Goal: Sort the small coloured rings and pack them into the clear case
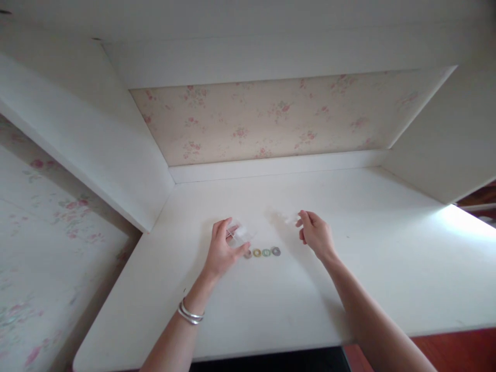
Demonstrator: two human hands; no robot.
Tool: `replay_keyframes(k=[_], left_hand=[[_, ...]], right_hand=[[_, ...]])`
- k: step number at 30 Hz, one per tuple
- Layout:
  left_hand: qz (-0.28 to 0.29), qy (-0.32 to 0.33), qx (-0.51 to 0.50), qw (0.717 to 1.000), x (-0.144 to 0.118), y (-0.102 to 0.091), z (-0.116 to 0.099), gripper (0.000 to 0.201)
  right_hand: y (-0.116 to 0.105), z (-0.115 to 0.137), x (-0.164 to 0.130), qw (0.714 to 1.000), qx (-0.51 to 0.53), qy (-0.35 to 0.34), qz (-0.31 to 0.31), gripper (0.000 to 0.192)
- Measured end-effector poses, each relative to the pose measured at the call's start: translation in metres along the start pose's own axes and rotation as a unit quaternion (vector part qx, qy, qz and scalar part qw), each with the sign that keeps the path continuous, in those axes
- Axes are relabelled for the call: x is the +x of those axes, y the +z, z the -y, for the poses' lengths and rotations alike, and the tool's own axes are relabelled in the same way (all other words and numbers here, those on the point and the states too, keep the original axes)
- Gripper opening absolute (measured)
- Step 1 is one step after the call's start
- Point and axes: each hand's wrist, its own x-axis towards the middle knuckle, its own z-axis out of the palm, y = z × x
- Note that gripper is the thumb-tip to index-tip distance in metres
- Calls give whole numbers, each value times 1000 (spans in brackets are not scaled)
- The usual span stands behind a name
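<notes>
The left hand (pixel 222 250) is curled around a small clear plastic box (pixel 238 233), thumb on the near side and fingers over the far edge, so the box sits just off the table (pixel 349 289) or resting lightly on it; which, I cannot tell. The box looks thin-walled, stiff and very light, with inner dividers faintly visible, and its smooth sides would likely be slippery, so a pinch across two opposite walls, as here, seems the surest hold. Squeezed hard, it could flex or crack. Just right of that hand, touching the table, lies a short row of four small rings (pixel 262 252) in grey, yellow, green and dark tones; they appear flat, hard and light, best taken one by one by the rim. Farther right, the right hand (pixel 315 235) pinches a small clear piece (pixel 290 219) between thumb and fingertips, probably the lid, equally light and glassy. A bracelet (pixel 189 313) circles the left wrist. Beyond both hands stands a floral back panel (pixel 271 119).
</notes>
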Motion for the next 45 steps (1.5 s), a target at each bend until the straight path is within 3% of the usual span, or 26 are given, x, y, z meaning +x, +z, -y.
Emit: replay_keyframes(k=[4,8,13,17,23,31,39,45], left_hand=[[-2,-22,-11,1000,4,-1,4,72],[9,-50,-21,998,9,0,14,72],[44,-57,11,997,18,2,23,74],[87,-43,84,992,28,4,23,77],[128,-13,224,966,39,13,26,79],[214,37,269,938,47,10,24,78],[249,44,261,931,48,5,21,76],[244,16,242,939,45,1,17,82]], right_hand=[[-18,-26,14,999,-10,41,-12,48],[-27,-37,19,995,-70,63,22,49],[-34,-40,20,981,-191,16,-11,39],[-36,-45,20,959,-275,-41,-49,36],[-35,-47,17,946,-320,-43,-42,36],[-36,-45,15,944,-321,-50,-49,34],[-29,-44,18,976,-178,-95,-78,34],[-11,-33,5,978,-114,-152,-87,35]])
